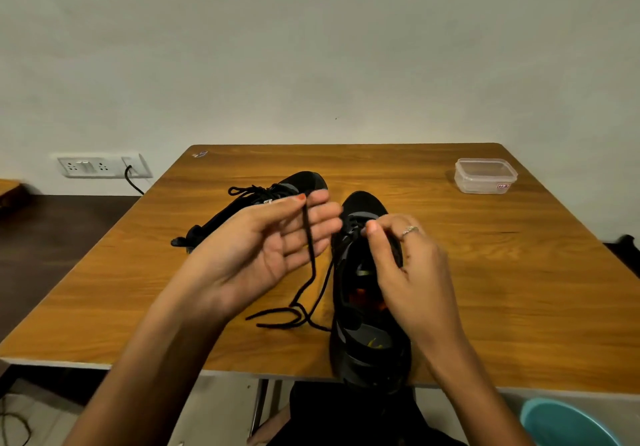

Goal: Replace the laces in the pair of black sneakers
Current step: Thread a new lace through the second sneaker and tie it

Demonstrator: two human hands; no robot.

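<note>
On the table (485,272), the left hand (277,248) pinches the limp, light black lace (310,255) near its stiffer tip, while the right hand (401,265) pinches lace at the near sneaker's (360,352) far eyelets.

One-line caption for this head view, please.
Left hand pinches a black lace while right hand works the near black sneaker on a wooden table.
</note>
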